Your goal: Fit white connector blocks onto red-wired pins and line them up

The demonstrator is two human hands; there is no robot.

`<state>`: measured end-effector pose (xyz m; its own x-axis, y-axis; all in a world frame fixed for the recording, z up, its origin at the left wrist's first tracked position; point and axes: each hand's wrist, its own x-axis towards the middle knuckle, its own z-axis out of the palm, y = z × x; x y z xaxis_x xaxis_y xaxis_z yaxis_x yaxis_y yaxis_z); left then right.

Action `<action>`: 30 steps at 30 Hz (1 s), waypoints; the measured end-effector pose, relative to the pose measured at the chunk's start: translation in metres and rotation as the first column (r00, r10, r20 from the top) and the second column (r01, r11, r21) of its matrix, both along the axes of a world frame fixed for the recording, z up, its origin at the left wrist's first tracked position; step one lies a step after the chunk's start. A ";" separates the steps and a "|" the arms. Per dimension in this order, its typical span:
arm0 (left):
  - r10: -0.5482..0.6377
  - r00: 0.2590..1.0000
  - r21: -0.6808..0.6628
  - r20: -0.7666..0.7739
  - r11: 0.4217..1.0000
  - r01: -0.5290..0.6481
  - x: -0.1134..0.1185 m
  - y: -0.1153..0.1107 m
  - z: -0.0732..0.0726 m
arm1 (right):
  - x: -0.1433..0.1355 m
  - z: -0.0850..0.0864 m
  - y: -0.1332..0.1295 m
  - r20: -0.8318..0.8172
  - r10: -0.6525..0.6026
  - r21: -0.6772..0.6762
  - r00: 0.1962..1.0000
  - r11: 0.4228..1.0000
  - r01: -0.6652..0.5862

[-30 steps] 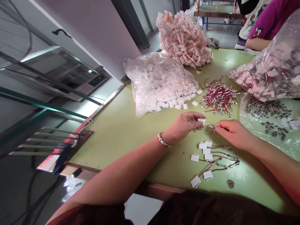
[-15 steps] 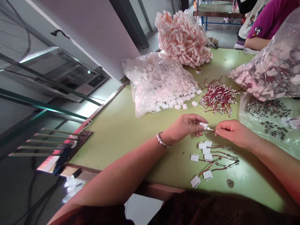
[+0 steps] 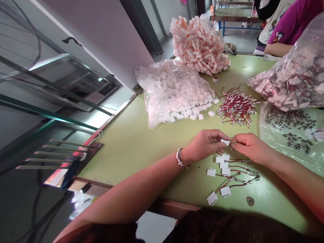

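Note:
My left hand (image 3: 206, 145) pinches a small white plastic piece (image 3: 225, 142) above the green table. Close against its right end, my right hand (image 3: 246, 145) has thumb and index finger pressed together on a red wire, mostly hidden by the fingers. Below the hands lie several white pieces (image 3: 225, 191) with red wires and metal ends. Behind them is a pile of red wires with metal ends (image 3: 236, 106). To its left, loose white pieces (image 3: 195, 111) spill from a clear bag (image 3: 162, 87).
A large heap of white-and-orange parts (image 3: 199, 45) and a tape roll (image 3: 216, 78) are at the back. At the right are a filled clear bag (image 3: 291, 81) and small metal parts on plastic (image 3: 298, 146). A person's purple sleeve (image 3: 287, 27) shows beyond.
My hands have come closer together, and the gap between the white piece and my right fingertips has closed. The metal end visible earlier is now hidden. The view has shifted slightly.

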<state>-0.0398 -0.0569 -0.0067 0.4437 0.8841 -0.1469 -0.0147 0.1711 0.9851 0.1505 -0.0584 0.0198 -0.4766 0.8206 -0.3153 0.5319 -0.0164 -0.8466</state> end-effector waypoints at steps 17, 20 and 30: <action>0.486 0.490 0.689 -0.724 0.542 0.480 -0.070 0.065 -0.023 | 0.016 -0.007 0.003 0.444 0.108 0.491 0.890 0.801 -0.342; 0.491 0.465 0.676 -0.737 0.543 0.498 -0.074 0.070 -0.028 | 0.021 -0.015 0.015 0.547 0.039 0.528 0.836 0.759 -0.381; 0.473 0.814 0.645 -0.337 0.746 -0.167 -0.038 0.041 -0.013 | 0.015 -0.014 0.015 0.528 -0.059 0.493 0.847 0.833 -0.250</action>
<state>-0.0782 -0.0162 -0.0200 0.1318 0.9382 0.3199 0.5079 -0.3411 0.7911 0.1657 -0.0432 0.0057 -0.4609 0.8851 -0.0649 0.8516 0.4205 -0.3129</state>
